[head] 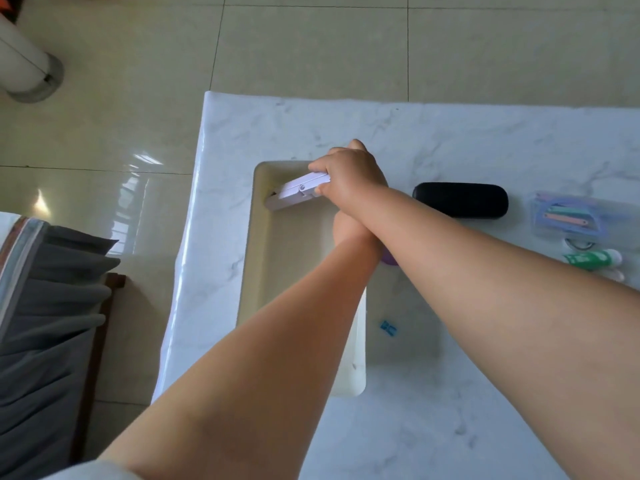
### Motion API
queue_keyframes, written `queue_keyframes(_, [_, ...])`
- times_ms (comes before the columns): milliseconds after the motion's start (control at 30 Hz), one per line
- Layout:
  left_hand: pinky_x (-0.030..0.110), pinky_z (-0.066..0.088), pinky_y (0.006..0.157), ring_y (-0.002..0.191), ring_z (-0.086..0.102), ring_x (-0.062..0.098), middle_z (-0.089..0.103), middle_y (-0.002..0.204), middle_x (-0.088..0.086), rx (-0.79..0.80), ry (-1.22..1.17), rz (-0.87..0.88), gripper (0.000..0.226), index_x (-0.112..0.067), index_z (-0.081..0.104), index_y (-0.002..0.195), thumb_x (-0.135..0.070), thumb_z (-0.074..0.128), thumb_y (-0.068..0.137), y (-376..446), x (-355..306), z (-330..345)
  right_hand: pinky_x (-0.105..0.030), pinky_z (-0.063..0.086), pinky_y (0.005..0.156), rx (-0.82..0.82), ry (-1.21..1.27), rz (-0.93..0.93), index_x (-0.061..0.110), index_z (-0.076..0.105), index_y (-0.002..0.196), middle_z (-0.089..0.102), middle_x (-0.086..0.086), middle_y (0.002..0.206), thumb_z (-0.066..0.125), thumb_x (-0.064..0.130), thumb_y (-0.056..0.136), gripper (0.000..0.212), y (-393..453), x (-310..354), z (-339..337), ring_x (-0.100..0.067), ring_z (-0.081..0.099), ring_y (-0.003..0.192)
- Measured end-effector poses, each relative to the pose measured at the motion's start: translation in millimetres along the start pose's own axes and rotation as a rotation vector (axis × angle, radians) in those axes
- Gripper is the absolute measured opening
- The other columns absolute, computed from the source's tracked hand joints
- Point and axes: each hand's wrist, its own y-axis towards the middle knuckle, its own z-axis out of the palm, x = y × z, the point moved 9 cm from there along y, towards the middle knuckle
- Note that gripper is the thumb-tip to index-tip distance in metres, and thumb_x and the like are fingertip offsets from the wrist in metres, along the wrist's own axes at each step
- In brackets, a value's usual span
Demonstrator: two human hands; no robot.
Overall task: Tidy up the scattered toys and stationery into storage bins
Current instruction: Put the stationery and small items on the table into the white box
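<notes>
The right hand [346, 171] reaches across the left forearm and grips one end of a flat white hinged plastic piece with a round pivot, perhaps a folding stand [299, 190], fingers curled over its top edge and the thumb under it. The stand's free end already dips inside the far left corner of the cream rectangular plastic storage bin [256, 271], which sits near the left edge of the white marble-patterned table [450, 140]. The left hand [341, 223] lies under the crossed right wrist, over the bin's right-hand side; whether its fingers are curled, straight or holding anything cannot be told, though a small purple shape [389, 259] peeks out just beside that wrist. To do this step well, I would lower the stand until its long side lies flat on the bin floor along the far wall, then let the fingers go only once it is resting, so it neither clatters nor springs open at the hinge. Keeping it tight to the corner should leave room for what remains on the table to the right of the bin: a black oblong hard case [460, 200], a clear pouch with pastel-coloured pieces inside [568, 214], a green-and-white tube [592, 258] and a small blue clip [388, 328] just beside the bin's right wall. Uncrossing the arms first would probably make the next reach easier.
</notes>
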Motion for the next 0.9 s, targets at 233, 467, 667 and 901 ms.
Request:
queue_keyframes(233, [0.030, 0.038, 0.065, 0.094, 0.058, 0.032, 0.063, 0.095, 0.013, -0.100, 0.371, 0.170, 0.028, -0.007, 0.059, 0.092, -0.018, 0.035, 0.100, -0.4, 49.1, -36.0, -0.033, 0.038, 0.093, -0.060, 0.016, 0.062, 0.014, 0.063, 0.118, 0.060, -0.004, 0.114, 0.061, 0.021, 0.089, 0.030, -13.6, -14.8, 15.3, -0.028, 0.044, 0.110])
queue_keyframes(467, [0.030, 0.044, 0.073, 0.098, 0.059, 0.029, 0.049, 0.126, 0.009, -0.297, 0.354, 0.044, 0.030, -0.016, 0.054, 0.123, -0.021, 0.041, 0.097, 21.6, 90.0, -80.0, -0.030, 0.038, 0.092, -0.161, -0.039, 0.077, 0.018, 0.060, 0.122, 0.064, 0.000, 0.115, 0.061, 0.005, 0.084, 0.040, -28.4, -16.1, 31.2, -0.025, 0.047, 0.114])
queue_keyframes(667, [0.035, 0.045, 0.081, 0.109, 0.054, 0.035, 0.039, 0.134, 0.015, -0.312, 0.490, 0.094, 0.037, -0.017, 0.042, 0.132, -0.024, 0.047, 0.096, 32.1, 81.5, -74.1, -0.038, 0.040, 0.082, -0.209, -0.228, 0.013, 0.010, 0.060, 0.091, 0.062, -0.011, 0.086, 0.056, -0.011, 0.069, 0.031, -26.7, -9.6, 32.7, -0.033, 0.054, 0.093])
queue_keyframes(901, [0.035, 0.041, 0.072, 0.110, 0.048, 0.035, 0.042, 0.126, 0.016, -0.293, 0.631, 0.012, 0.047, -0.025, 0.035, 0.137, -0.011, 0.043, 0.093, 31.9, 88.9, -69.8, -0.035, 0.036, 0.092, -0.056, -0.186, 0.066, 0.010, 0.066, 0.103, 0.054, -0.009, 0.117, 0.048, 0.007, 0.091, 0.022, -27.1, -18.7, 43.1, -0.030, 0.047, 0.112])
